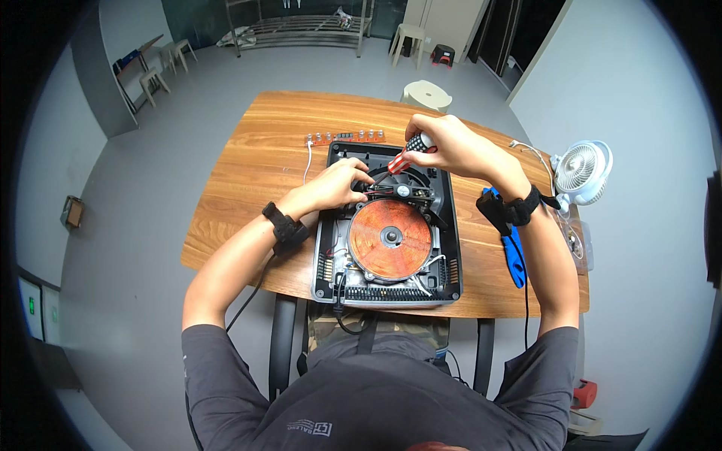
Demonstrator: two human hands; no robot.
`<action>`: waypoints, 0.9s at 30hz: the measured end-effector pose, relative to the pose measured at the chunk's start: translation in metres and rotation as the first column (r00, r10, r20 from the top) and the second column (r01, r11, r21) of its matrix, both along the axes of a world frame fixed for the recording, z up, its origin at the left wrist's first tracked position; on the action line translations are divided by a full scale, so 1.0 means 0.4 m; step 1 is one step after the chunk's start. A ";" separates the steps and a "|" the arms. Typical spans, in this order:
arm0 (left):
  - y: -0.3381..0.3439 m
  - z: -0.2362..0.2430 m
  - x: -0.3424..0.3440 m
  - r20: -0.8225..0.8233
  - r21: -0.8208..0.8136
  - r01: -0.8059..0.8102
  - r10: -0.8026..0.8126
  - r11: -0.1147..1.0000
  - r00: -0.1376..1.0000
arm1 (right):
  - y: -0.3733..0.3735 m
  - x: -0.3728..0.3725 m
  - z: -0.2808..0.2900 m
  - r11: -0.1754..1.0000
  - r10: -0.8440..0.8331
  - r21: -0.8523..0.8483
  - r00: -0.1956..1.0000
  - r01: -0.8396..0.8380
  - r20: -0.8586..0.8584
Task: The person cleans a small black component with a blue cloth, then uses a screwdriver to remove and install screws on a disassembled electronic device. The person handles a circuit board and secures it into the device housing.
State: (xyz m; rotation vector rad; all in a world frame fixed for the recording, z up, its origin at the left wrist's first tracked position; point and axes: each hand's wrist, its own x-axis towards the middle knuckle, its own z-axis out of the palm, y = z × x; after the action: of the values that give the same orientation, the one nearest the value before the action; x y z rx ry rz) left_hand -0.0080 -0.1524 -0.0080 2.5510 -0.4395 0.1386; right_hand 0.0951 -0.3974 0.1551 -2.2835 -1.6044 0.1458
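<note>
An opened induction cooker (456, 248) lies on the table in front of me, its round copper coil (368, 244) facing up. Beyond the coil is a black cooling fan (410, 193) with a pale hub. My right hand (447, 146) is wrapped round the handle of a screwdriver (398, 163) with red, white and black on it. The screwdriver tilts down to the left, with its tip by the fan's left side. My left hand (342, 184) is beside that tip, thumb and fingers curled at the fan's edge. What lies between those fingertips is too small to make out.
An orange strip of small parts (368, 137) lies behind the cooker on the wooden table (241, 180). To the right are a blue cloth-like item (516, 263), a white desk fan (581, 173) and cables. A black cord (338, 304) leaves the cooker's near edge. A stool (426, 94) stands beyond the table.
</note>
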 end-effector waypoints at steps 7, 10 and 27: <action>0.003 -0.003 -0.001 -0.012 -0.011 -0.004 0.004 1.000 1.000 | 0.015 -0.020 0.031 0.997 -0.025 -0.068 1.000 0.025 -0.005; 0.001 -0.007 0.000 -0.013 -0.031 -0.005 0.004 0.999 1.000 | 0.015 -0.014 0.030 0.998 0.003 -0.057 0.999 0.000 0.044; -0.002 0.002 -0.002 -0.036 -0.053 0.000 -0.002 0.999 0.999 | 0.058 -0.038 0.065 0.990 0.039 -0.139 0.997 -0.030 0.060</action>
State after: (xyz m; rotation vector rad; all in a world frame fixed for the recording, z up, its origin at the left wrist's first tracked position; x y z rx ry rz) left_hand -0.0088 -0.1533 -0.0070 2.4972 -0.4171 0.1023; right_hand 0.0799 -0.3743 0.1811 -2.3859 -1.7152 0.2012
